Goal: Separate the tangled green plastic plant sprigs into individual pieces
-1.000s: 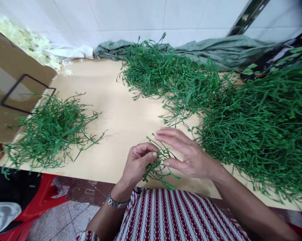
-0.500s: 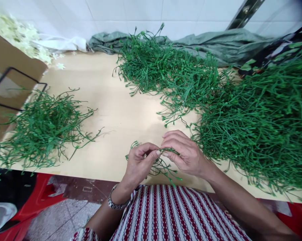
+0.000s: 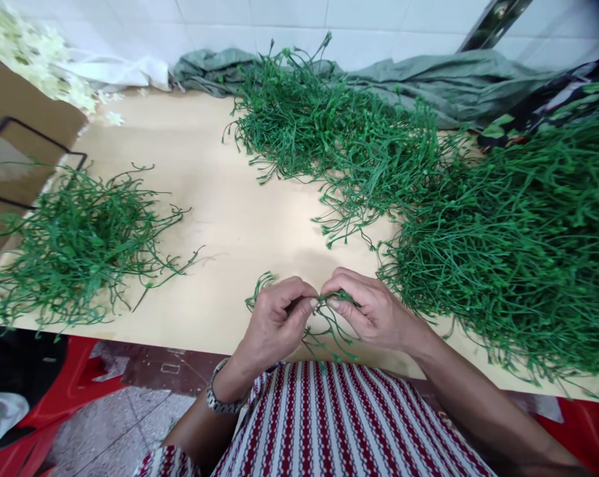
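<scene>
Green stem heaps (image 3: pixel 503 238) right, (image 3: pixel 75 238) left of both hands' sprig (image 3: pixel 324 321).

Right stem pile (image 3: pixel 518 238) edge-cropped

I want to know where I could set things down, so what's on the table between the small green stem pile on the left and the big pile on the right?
In the head view, bare tabletop lies between the small stem pile and the big pile.
</scene>
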Demonstrator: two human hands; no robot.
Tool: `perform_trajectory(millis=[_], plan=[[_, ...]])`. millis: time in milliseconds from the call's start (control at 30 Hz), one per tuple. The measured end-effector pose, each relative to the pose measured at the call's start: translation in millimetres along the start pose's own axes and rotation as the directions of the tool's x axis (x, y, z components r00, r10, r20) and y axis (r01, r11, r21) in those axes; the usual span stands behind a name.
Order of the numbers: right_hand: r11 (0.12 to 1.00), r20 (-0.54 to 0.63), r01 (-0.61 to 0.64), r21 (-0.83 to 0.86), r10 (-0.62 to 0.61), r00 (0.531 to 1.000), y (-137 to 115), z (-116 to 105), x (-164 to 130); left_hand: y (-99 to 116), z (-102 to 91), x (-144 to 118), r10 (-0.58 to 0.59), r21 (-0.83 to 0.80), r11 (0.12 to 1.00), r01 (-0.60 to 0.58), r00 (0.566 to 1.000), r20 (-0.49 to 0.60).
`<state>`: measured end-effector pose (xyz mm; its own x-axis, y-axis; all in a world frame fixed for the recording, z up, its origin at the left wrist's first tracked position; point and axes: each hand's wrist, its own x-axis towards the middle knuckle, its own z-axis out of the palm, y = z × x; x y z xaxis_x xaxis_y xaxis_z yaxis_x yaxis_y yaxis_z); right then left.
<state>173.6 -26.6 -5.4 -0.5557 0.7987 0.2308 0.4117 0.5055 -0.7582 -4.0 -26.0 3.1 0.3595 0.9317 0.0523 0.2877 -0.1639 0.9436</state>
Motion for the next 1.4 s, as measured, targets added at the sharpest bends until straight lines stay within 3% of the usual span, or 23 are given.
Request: perform_trajectory(millis=[167,400,600,767,900,1033,1267,1300,1400], plan=[[0.999,0.026,-0.044,0.022,0.043,0.999,0,1,0,0,-1.7,1,-0.06,0.062,0.997,0.056,0.995,0.074],[0.981,0.049,-0.18,0.071,0.177,0.983,-5,5,2,-3,-0.2,1,-0.047,0.074,0.996,0.04,0.994,0.097],[0.987,0.036,-0.127,0.098,0.124,0.992,-1,5,1,-1,-3.1,0,-0.081,0.157,0.986,0.051,0.978,0.192],[0.999,-0.037,-0.015,-0.037,0.013,0.999,3,7,-2,2,-5.6,2,-0.057,0.256,0.967,-0.008,0.968,0.243],[0.992,0.003,-0.015,-0.124,0.016,1.0,4,9,-6,2,-6.2,4,0.005,0.287,0.955,-0.079,0.968,0.25],[0.979,0.135,-0.089,-0.185,0.115,0.984,-4,4,-8,4,-9.7,6,0.124,0.285,0.934,-0.214,0.946,0.3],[0.996,0.313,-0.015,-0.084,0.04,0.949,-32,-21,-19,34,-38.6,3,0.29,0.227,0.851,-0.474,0.785,0.548],[0.996,0.303,-0.03,-0.081,0.053,0.951,-32,-28,-23,37,-45.5,3,0.321,0.197,0.853,-0.483,0.784,0.532],[0.985,0.165,-0.14,-0.1,0.155,0.974,-28,-48,-35,40,-60.3,7,0.383,0.161,0.875,-0.456,0.858,0.343]])
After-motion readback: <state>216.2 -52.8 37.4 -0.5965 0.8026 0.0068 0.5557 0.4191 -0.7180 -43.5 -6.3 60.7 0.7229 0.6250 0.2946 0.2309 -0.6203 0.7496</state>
